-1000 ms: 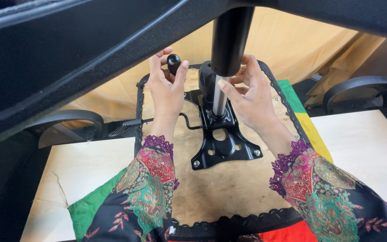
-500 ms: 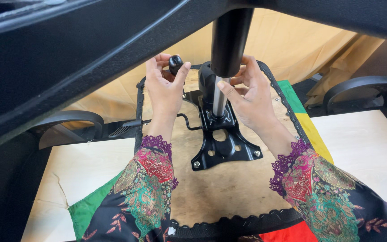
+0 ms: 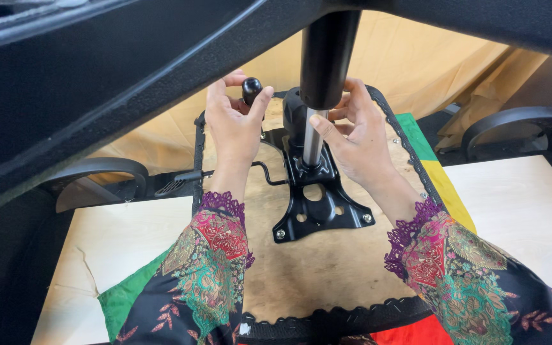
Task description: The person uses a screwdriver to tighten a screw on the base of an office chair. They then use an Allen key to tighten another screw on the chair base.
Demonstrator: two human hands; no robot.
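Hands have barely shifted over the last second: I see my left hand [image 3: 234,124] still pinching the black lever knob [image 3: 251,89]. My right hand [image 3: 356,137] stays loosely curled by the gas cylinder [image 3: 314,134], above the mounting plate [image 3: 321,204] on the upturned seat [image 3: 327,268].

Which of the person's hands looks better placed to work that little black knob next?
Probably the left hand: its fingers already close around the black knob at the lever's end. The right hand sits on the far side of the shiny gas cylinder, by the black metal plate, apart from the knob.
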